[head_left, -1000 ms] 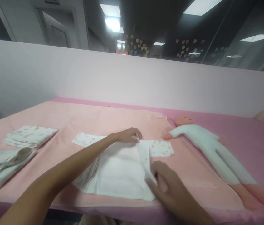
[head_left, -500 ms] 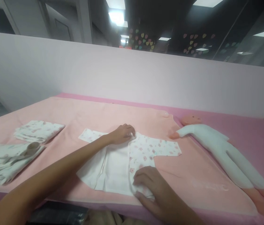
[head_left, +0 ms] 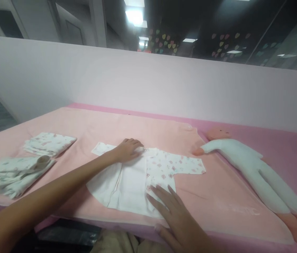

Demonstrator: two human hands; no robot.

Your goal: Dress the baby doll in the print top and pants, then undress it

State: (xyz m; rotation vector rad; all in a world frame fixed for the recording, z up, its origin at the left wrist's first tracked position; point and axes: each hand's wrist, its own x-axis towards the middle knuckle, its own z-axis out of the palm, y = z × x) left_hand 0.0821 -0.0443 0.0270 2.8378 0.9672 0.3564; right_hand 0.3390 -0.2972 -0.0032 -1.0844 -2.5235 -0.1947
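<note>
Shifted: right hand (head_left: 175, 214) had opened out from its curl of half a second before, and left hand (head_left: 130, 149) had slid along the collar (head_left: 146, 149) toward 9 o'clock, baring the dark dots there.
Shirt: it (head_left: 135, 186) lay on the peach cloth (head_left: 90, 123), near the person; hours below were read from it, 12 toward the wall (head_left: 138, 80).
Patterned front: this (head_left: 161, 168) lay flat on the 3 o'clock side; a second earlier its edge had been lifted.
Sleeves: one (head_left: 190, 164) pointed to 2 o'clock, the other (head_left: 99, 148) to 10, both on the cloth.
Left grip: fingers bent over the collar; whether they pinched fabric, I could not tell.
Right grip: wide, fingers spread over the patterned front's lower part at 5 o'clock, pinching nothing.
Doll: it (head_left: 238, 151) lay well apart at 3 o'clock, partly on the cloth, head toward 2, feet toward 4.
Folded clothes: two patterned bundles sat around 9 o'clock, the farther (head_left: 50, 144) just beside the nearer (head_left: 8, 175).
Desk: its pink top (head_left: 282, 165) showed beyond the cloth.
</note>
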